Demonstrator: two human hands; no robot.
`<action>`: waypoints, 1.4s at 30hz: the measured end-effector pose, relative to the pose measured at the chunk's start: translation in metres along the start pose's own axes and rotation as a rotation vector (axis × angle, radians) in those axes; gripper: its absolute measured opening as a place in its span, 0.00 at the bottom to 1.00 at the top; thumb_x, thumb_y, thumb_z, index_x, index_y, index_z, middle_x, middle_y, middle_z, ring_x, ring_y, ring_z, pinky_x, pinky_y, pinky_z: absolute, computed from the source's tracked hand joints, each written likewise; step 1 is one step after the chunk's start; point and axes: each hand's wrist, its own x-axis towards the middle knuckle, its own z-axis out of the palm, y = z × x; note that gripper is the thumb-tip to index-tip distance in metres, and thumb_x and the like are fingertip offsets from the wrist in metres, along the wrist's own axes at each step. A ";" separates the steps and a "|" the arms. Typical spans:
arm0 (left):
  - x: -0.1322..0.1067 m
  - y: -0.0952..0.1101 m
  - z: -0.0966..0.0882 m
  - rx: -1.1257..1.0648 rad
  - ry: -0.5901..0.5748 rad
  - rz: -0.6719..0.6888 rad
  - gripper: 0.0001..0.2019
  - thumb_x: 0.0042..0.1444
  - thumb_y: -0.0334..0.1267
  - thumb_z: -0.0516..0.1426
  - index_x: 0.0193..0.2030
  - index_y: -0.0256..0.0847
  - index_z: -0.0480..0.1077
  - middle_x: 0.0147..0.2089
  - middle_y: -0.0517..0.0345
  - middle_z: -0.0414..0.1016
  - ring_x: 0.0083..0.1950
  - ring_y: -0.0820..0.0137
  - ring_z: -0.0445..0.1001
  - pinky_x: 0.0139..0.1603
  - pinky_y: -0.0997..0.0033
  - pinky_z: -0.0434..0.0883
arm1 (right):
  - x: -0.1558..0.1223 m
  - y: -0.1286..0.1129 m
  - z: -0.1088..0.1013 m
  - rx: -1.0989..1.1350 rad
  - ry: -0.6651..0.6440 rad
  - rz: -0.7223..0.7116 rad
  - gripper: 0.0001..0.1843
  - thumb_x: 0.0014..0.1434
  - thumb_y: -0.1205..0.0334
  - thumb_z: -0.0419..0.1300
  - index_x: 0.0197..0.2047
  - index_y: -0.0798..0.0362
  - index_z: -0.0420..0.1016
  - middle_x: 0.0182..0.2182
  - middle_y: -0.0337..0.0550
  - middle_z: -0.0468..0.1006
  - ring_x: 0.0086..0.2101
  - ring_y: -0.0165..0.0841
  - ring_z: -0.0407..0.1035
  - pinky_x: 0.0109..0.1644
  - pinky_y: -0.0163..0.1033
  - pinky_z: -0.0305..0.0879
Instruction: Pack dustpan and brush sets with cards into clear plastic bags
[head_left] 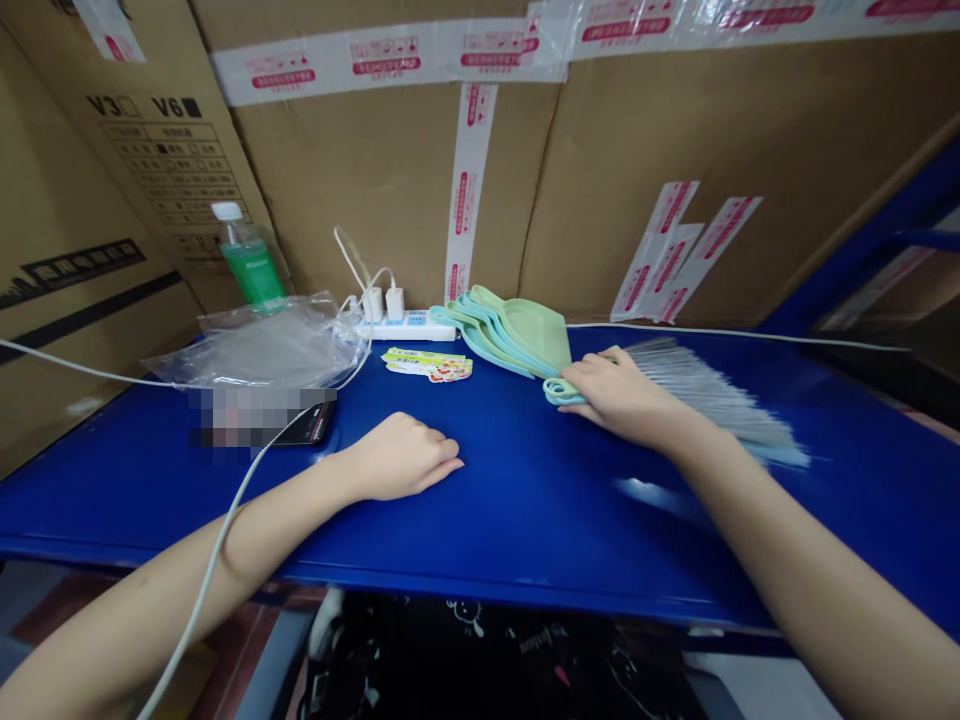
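My right hand [619, 395] is closed around the stacked handles of several small hand brushes [712, 395]. Their pale bristles spread out to the right, and green and light-blue handle loops stick out left of my fingers. Just behind that hand lies a nested stack of green and light-blue dustpans [536, 330], near the cardboard at the back. My left hand [409, 455] rests on the blue tabletop [480, 530] with its fingers curled in, and nothing shows in it. Beyond it lies a flat yellow and white printed packet [429, 364].
A white power strip [416, 326] with plugged-in chargers stands at the back. To the left are a clear plastic bag [277, 345], a green-labelled bottle [251, 260] and a black phone-like device [311, 425]. A white cable [225, 550] crosses over my left forearm. Cardboard boxes [360, 160] wall the back.
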 end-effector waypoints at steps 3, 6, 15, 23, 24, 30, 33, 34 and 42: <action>0.000 0.000 0.000 0.015 -0.020 -0.005 0.17 0.67 0.38 0.47 0.26 0.40 0.65 0.23 0.61 0.71 0.24 0.70 0.72 0.25 0.71 0.59 | 0.000 0.000 -0.002 -0.015 -0.020 0.015 0.08 0.60 0.58 0.52 0.32 0.51 0.70 0.31 0.51 0.78 0.36 0.42 0.69 0.42 0.44 0.56; 0.000 0.000 -0.001 0.020 -0.028 -0.007 0.17 0.67 0.38 0.48 0.26 0.40 0.65 0.23 0.61 0.72 0.25 0.69 0.73 0.25 0.71 0.59 | -0.001 0.000 -0.006 -0.025 -0.061 0.048 0.09 0.60 0.59 0.53 0.34 0.52 0.71 0.32 0.52 0.79 0.37 0.43 0.70 0.42 0.44 0.56; 0.001 0.002 -0.002 0.012 -0.031 -0.016 0.17 0.67 0.38 0.48 0.26 0.39 0.65 0.23 0.60 0.72 0.25 0.70 0.72 0.25 0.71 0.59 | 0.000 -0.001 -0.003 -0.030 -0.046 0.083 0.07 0.58 0.61 0.53 0.32 0.52 0.71 0.32 0.53 0.80 0.35 0.43 0.71 0.38 0.43 0.54; 0.000 0.001 -0.002 0.025 -0.025 -0.012 0.16 0.66 0.38 0.49 0.26 0.40 0.64 0.23 0.61 0.71 0.24 0.70 0.72 0.25 0.71 0.58 | 0.001 -0.001 -0.006 -0.005 -0.065 0.086 0.06 0.57 0.61 0.56 0.31 0.52 0.71 0.30 0.52 0.79 0.35 0.43 0.71 0.40 0.43 0.55; 0.000 0.001 -0.002 0.028 -0.029 -0.013 0.16 0.66 0.38 0.49 0.25 0.40 0.64 0.23 0.62 0.71 0.24 0.70 0.72 0.25 0.71 0.58 | 0.000 -0.002 -0.007 -0.002 -0.069 0.087 0.06 0.57 0.61 0.57 0.31 0.53 0.71 0.30 0.52 0.80 0.35 0.43 0.71 0.40 0.43 0.56; 0.001 0.002 -0.003 0.037 -0.030 -0.009 0.16 0.66 0.38 0.49 0.26 0.40 0.64 0.23 0.62 0.71 0.24 0.70 0.72 0.24 0.70 0.57 | -0.002 -0.005 -0.019 0.039 -0.110 0.118 0.10 0.58 0.59 0.55 0.38 0.54 0.74 0.33 0.52 0.80 0.38 0.44 0.72 0.42 0.45 0.59; 0.000 0.002 -0.003 0.041 -0.024 -0.006 0.16 0.66 0.38 0.49 0.26 0.40 0.64 0.23 0.62 0.71 0.24 0.70 0.72 0.24 0.70 0.57 | -0.005 0.000 -0.022 0.091 -0.088 0.139 0.13 0.57 0.57 0.55 0.42 0.54 0.75 0.39 0.53 0.81 0.41 0.46 0.71 0.43 0.46 0.60; 0.000 0.002 -0.002 0.042 -0.022 -0.007 0.16 0.66 0.38 0.49 0.26 0.40 0.64 0.23 0.62 0.71 0.24 0.70 0.72 0.24 0.70 0.57 | -0.007 0.002 -0.021 0.108 -0.070 0.139 0.14 0.58 0.57 0.55 0.43 0.53 0.75 0.41 0.53 0.80 0.42 0.46 0.71 0.43 0.46 0.61; 0.000 0.001 0.000 0.036 0.009 0.009 0.18 0.67 0.38 0.48 0.25 0.40 0.63 0.22 0.62 0.70 0.23 0.70 0.71 0.24 0.70 0.57 | -0.008 0.005 -0.019 0.127 -0.108 0.144 0.16 0.60 0.56 0.51 0.42 0.53 0.76 0.40 0.54 0.80 0.42 0.48 0.70 0.44 0.48 0.63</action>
